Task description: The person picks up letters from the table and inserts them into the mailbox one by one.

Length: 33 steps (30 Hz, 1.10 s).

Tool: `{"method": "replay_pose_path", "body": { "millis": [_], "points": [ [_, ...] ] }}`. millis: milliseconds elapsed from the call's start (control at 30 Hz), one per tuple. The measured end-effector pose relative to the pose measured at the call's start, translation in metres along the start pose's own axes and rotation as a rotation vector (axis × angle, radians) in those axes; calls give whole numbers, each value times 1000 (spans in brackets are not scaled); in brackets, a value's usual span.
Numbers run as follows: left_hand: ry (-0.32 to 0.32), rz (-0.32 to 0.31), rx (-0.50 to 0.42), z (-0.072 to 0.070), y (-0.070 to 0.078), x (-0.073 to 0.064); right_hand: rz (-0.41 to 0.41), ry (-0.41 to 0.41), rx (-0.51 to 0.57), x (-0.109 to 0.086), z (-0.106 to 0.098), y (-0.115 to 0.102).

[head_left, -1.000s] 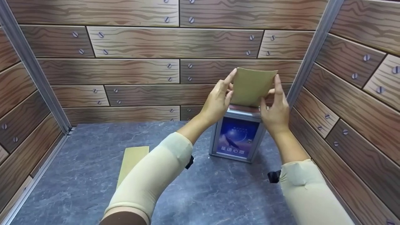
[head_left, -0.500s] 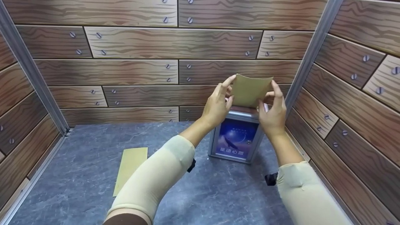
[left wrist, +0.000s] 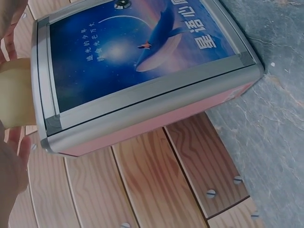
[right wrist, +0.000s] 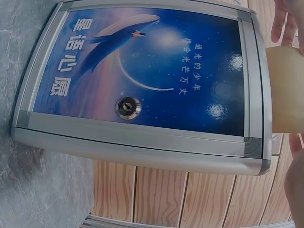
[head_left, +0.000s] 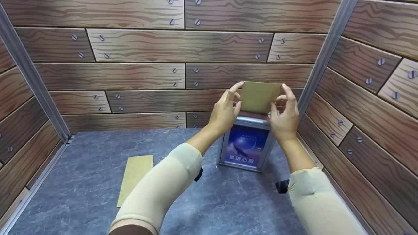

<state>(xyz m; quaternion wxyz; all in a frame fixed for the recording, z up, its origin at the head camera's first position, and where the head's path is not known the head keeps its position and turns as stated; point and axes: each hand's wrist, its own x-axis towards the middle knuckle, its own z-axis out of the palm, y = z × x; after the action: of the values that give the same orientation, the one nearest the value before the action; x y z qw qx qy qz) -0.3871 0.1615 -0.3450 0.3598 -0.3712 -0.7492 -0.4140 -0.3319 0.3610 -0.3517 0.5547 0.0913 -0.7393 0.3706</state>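
A tan kraft-paper envelope (head_left: 260, 97) stands upright over the top of a silver-framed box (head_left: 246, 147) with a blue whale picture on its front. At its left edge my left hand (head_left: 223, 111) holds it, index fingertip by the upper corner and thumb lower down. My right hand (head_left: 285, 116) grips the opposite edge in the same way. In the left wrist view the envelope (left wrist: 16, 95) bows outward, its lower end hidden behind the box's top edge. The right wrist view shows the envelope (right wrist: 287, 88) meeting that same top edge.
Another tan envelope (head_left: 135, 178) lies flat on the grey marbled table (head_left: 196, 202), partly covered by my left sleeve. Wood-patterned walls (head_left: 147, 75) close in the back and sides. A round lock (right wrist: 128, 108) sits on the box's front door.
Both hands have moved down a little with the envelope, and less of it shows above the box. Its bowed top edge has straightened. More of the table envelope shows beside my left sleeve.
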Motion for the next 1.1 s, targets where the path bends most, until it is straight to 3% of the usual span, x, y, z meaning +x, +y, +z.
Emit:
{"method": "replay_pose_path", "body": {
  "millis": [400, 667, 833, 1100],
  "points": [
    [-83, 36, 133, -5, -6, -2, -80, -102, -38, -2, -5, 9],
    [-63, 37, 225, 0, -9, -6, -113, -167, -121, -4, -4, 20],
    [-43, 35, 255, 4, -14, -9, -153, -150, -121, -6, -4, 23],
    [-83, 11, 339, 11, -18, -11, -174, -108, -104, -3, -4, 29]
  ]
}}
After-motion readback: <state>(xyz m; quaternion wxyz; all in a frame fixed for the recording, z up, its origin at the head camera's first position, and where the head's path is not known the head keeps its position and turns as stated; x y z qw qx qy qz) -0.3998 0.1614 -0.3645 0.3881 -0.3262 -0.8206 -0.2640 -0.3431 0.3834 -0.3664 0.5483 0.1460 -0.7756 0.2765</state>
